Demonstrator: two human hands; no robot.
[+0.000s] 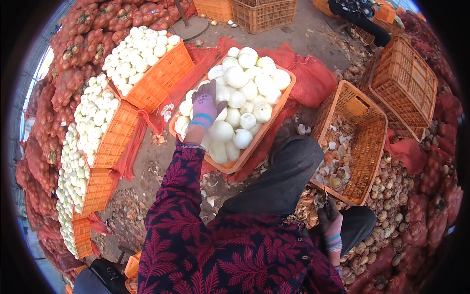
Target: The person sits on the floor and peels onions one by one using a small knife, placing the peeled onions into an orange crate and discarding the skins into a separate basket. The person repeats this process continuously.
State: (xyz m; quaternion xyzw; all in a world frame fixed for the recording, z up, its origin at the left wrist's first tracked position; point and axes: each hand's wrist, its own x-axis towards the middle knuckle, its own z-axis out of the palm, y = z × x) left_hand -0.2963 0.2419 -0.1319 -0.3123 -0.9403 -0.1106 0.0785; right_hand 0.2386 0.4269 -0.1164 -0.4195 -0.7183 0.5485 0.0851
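Left hand (204, 105), in a purple glove, reaches over the near rim of an orange crate (274, 105) filled with peeled white onions (245, 93); its grip rests among them, whether closed on one cannot be told. Right hand (329, 215), low beside the knee, holds a small dark tool, fingers closed. A tilted orange basket (364, 147) of onion skins lies right, unpeeled brown onions (391, 196) beside it.

four orange crates of peeled onions (240, 98) (white ones), three empty-looking orange baskets (401, 83) nearby.
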